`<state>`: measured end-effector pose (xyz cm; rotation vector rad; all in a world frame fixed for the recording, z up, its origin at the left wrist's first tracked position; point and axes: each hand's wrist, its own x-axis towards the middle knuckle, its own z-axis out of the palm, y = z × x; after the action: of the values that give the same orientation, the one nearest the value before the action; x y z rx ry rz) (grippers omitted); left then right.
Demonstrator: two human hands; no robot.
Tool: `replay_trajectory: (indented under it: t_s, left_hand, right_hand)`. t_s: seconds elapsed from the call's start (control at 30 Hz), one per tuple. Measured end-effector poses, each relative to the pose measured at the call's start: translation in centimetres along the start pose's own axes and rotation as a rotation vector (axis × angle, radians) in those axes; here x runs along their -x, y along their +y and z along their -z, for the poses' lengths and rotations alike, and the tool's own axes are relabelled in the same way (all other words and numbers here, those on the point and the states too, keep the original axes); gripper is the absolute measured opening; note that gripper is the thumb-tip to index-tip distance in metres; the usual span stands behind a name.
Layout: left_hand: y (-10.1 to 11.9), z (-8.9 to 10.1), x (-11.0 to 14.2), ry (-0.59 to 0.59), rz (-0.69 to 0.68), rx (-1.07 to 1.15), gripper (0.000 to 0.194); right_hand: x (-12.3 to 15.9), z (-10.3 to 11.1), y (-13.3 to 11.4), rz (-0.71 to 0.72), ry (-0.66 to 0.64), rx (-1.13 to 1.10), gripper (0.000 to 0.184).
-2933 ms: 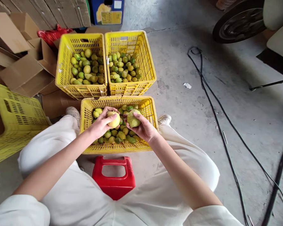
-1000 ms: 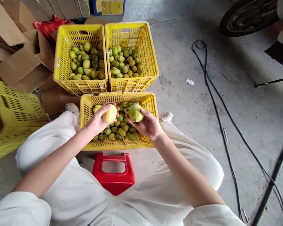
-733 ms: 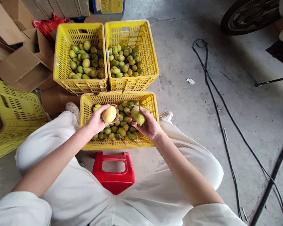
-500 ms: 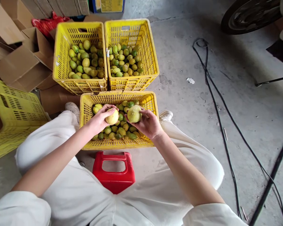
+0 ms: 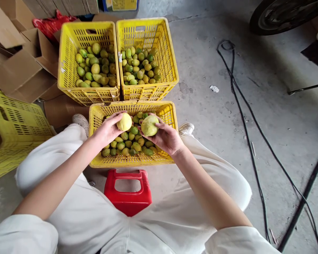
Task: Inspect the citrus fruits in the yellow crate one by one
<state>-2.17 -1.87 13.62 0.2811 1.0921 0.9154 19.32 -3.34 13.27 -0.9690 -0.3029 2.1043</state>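
My left hand (image 5: 110,129) is closed around a pale yellow lemon (image 5: 124,122). In my right hand (image 5: 167,137) sits a larger greenish-yellow lemon (image 5: 149,126), gripped by the thumb and fingers. Both fruits are held apart, side by side, above the near yellow crate (image 5: 132,163). Inside that crate lie several green and yellow lemons (image 5: 137,146), partly hidden by my hands.
Beyond stand two yellow crates, a left one (image 5: 88,92) and a right one (image 5: 148,89), holding more lemons. Another yellow crate (image 5: 18,130) and cardboard boxes (image 5: 18,76) are at left. A red stool (image 5: 127,203) is between my legs. Black cables (image 5: 245,123) cross the floor at right.
Both lemons have turned in my fingers; the left one shows more of its surface and sits slightly higher. My right thumb has shifted over the side of its lemon.
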Motion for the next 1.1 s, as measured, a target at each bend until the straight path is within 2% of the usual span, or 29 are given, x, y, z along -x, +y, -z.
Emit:
replay_trajectory:
  t_s: [0.2,0.37,0.5,0.63,0.8,0.9,1.0,1.1]
  left_hand:
    - [-0.7,0.0,0.0,0.001,0.034,0.025,0.026]
    - [0.0,-0.1,0.2,0.057,0.079,0.078,0.03]
    - [0.3,-0.2,0.5,-0.035,-0.018,0.069,0.025]
    - [0.1,0.0,0.4,-0.101,-0.068,0.049,0.031]
    - [-0.4,0.1,0.2,-0.03,0.004,0.012,0.03]
    - [-0.5,0.2,0.1,0.016,-0.009,-0.028,0.03]
    - [-0.5,0.5,-0.2,0.068,-0.049,-0.03,0.031]
    - [-0.3,0.9,-0.6,0.123,-0.101,-0.031,0.033]
  right_hand:
    - [-0.1,0.4,0.8,-0.047,-0.04,0.042,0.037]
    - [0.0,0.1,0.4,-0.025,0.008,0.034,0.034]
    - [0.0,-0.1,-0.1,-0.001,-0.043,-0.031,0.04]
    - [0.0,0.0,0.0,0.005,0.006,-0.019,0.037]
    - [-0.3,0.5,0.5,-0.048,0.061,0.014,0.032]
    - [-0.6,0.9,0.9,-0.074,0.131,0.041,0.027]
    - [-1.0,1.2,0.9,-0.033,0.204,-0.016,0.022]
    - [-1.0,1.4,0.3,0.041,0.202,-0.093,0.023]
